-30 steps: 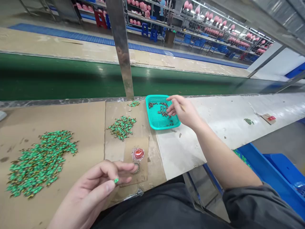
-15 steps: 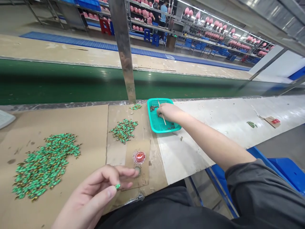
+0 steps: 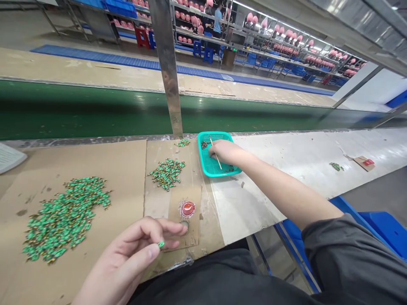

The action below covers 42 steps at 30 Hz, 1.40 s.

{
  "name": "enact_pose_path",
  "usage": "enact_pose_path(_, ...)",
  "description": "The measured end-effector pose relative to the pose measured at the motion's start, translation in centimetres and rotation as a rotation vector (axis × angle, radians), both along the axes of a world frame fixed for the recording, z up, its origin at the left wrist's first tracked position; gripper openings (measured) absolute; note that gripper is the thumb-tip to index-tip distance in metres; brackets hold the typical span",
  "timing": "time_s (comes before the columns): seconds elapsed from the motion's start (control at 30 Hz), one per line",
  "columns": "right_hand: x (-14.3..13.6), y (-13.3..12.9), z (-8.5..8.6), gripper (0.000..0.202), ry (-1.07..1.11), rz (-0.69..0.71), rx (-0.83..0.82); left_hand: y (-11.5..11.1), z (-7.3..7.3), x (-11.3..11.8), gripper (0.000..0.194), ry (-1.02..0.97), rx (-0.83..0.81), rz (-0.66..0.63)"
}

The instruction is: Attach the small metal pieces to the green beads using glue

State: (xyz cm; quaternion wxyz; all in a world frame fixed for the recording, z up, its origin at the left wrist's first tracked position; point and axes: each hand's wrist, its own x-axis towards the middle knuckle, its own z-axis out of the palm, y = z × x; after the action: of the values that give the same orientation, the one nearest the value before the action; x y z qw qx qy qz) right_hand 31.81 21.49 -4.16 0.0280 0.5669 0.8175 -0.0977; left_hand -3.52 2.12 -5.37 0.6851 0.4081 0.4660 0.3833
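My left hand (image 3: 136,254) pinches a small green piece (image 3: 161,245) between thumb and forefinger, its other fingers loosely stretched. Just beyond those fingers, a cardboard piece (image 3: 190,237) carries a round pool of glossy red liquid (image 3: 188,208). My right hand (image 3: 222,151) reaches down into a teal plastic basket (image 3: 203,171), a thin wooden stick (image 3: 215,153) lodged in it. Its fingertips are hidden behind the hand. Small dark pieces (image 3: 205,144) lie in the basket. Left of it sits a pile of small green-and-brown pieces (image 3: 167,173), with a much larger pile (image 3: 68,218) farther left.
A metal post (image 3: 168,72) rises at the table's back edge, before a green conveyor belt (image 3: 95,112). A small green cluster (image 3: 182,142) lies near the post. At the far right are a few green pieces (image 3: 336,166) and cardboard with red on it (image 3: 364,163).
The view has shifted slightly, so the piles appear a little farther right. Both hands keep nearly the same pose; the stick's angle changes slightly.
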Motion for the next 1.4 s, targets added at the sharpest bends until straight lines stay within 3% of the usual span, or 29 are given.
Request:
enact_pose_path(0.13,-0.2,0.0,-0.3,0.022,0.083,-0.035,0.017,-0.1,0.0,-0.2,0.045,-0.026,0.006,-0.002)
enact_pose_path(0.23,0.1,-1.4,0.1,0.016,0.217,-0.058,0.069,-0.2,-0.2,-0.7,0.040,-0.070,0.030,-0.014)
enact_pose_path(0.3,0.2,-3.3,0.7,0.006,0.352,-0.056,0.125,-0.3,-0.3,-0.9,0.036,-0.116,0.057,-0.037)
enact_pose_path(0.43,-0.6,-9.1,2.2,0.015,0.665,-0.021,0.205,-0.4,0.5,-0.4,0.031,-0.195,0.040,-0.040)
enact_pose_path(0.53,-2.4,-13.8,2.9,0.014,0.846,0.011,0.203,-0.3,1.5,0.4,0.027,-0.254,0.050,-0.111)
enact_pose_path(0.6,-4.2,-16.3,3.0,0.007,1.063,-0.001,0.134,-0.2,1.9,0.9,0.028,-0.278,0.069,-0.147)
enact_pose_path(0.73,-7.5,-19.9,2.6,0.011,1.523,-0.141,-0.156,-0.1,2.5,1.6,0.029,-0.270,0.080,-0.162)
enact_pose_path(0.87,-9.2,-21.6,2.3,0.010,1.749,-0.217,-0.354,-0.3,3.0,2.1,0.027,-0.238,0.103,-0.205)
enact_pose_path(1.07,-9.6,-22.2,2.7,0.015,1.752,-0.232,-0.393,-0.7,3.4,2.7,0.019,-0.206,0.092,-0.223)
enact_pose_path(1.17,-9.5,-22.5,3.1,0.011,1.584,-0.182,-0.237,-0.9,3.6,2.7,0.015,-0.173,0.080,-0.215)
enact_pose_path(1.3,-9.3,-22.7,3.6,0.010,1.342,0.014,0.069,-0.8,4.2,3.0,0.018,-0.112,0.089,-0.206)
enact_pose_path(1.4,-9.4,-22.8,3.9,0.012,1.259,0.108,0.183,-0.8,4.6,3.3,0.019,-0.113,0.098,-0.200)
